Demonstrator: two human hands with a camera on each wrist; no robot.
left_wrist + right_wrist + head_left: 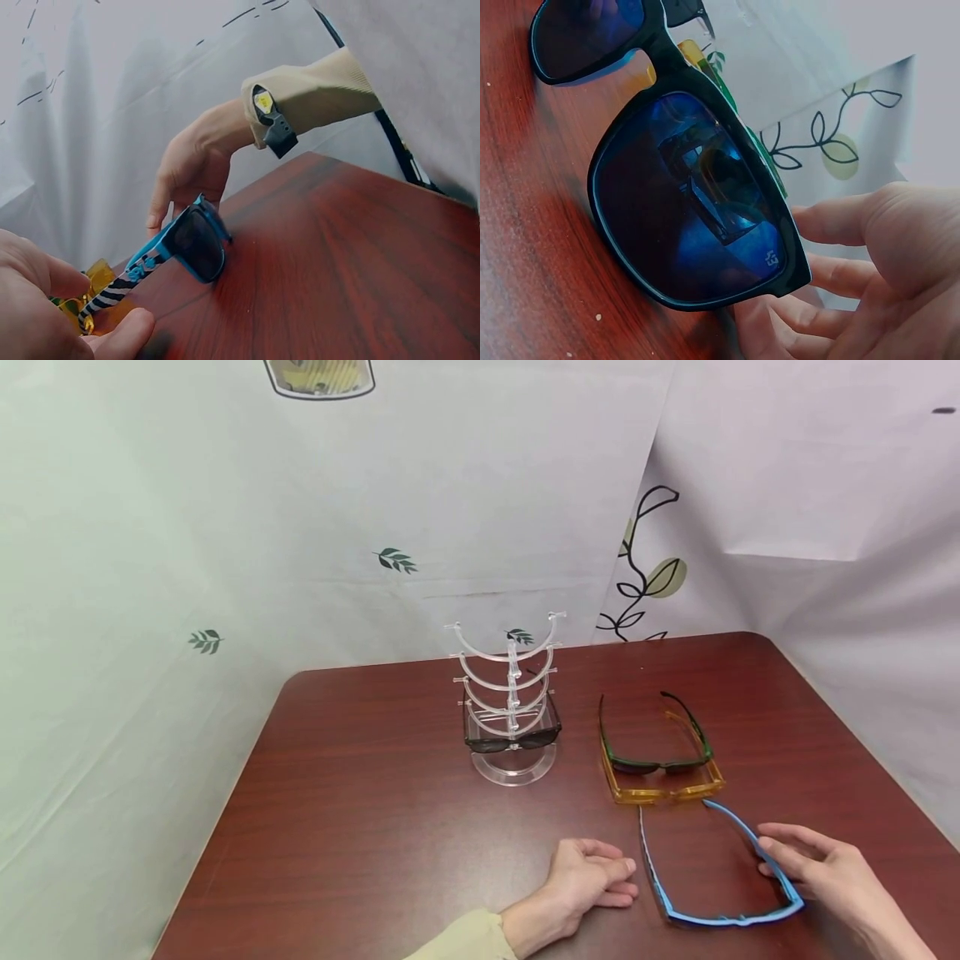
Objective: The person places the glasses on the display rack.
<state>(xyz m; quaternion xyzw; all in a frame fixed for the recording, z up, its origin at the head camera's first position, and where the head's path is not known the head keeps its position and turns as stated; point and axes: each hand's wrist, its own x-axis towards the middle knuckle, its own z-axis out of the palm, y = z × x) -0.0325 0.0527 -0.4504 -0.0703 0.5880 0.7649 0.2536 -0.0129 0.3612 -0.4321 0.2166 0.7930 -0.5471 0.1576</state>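
Note:
Blue-framed sunglasses are at the front right of the table, lenses toward me and temples pointing away. My right hand pinches their right temple, thumb and fingers on either side. Dark bluish lenses fill much of the right wrist view. Just left of the other temple is my left hand, its fingers loosely bent and holding nothing. A black-and-white striped pattern marks that temple in the left wrist view. Beyond lie green-framed sunglasses and yellow-framed glasses, overlapping each other.
A clear tiered eyewear stand is at mid-table, left of the glasses. Black sunglasses sit on its lowest tier, and bare curved arms rise above. The dark red wooden table backs onto a white cloth printed with leaves.

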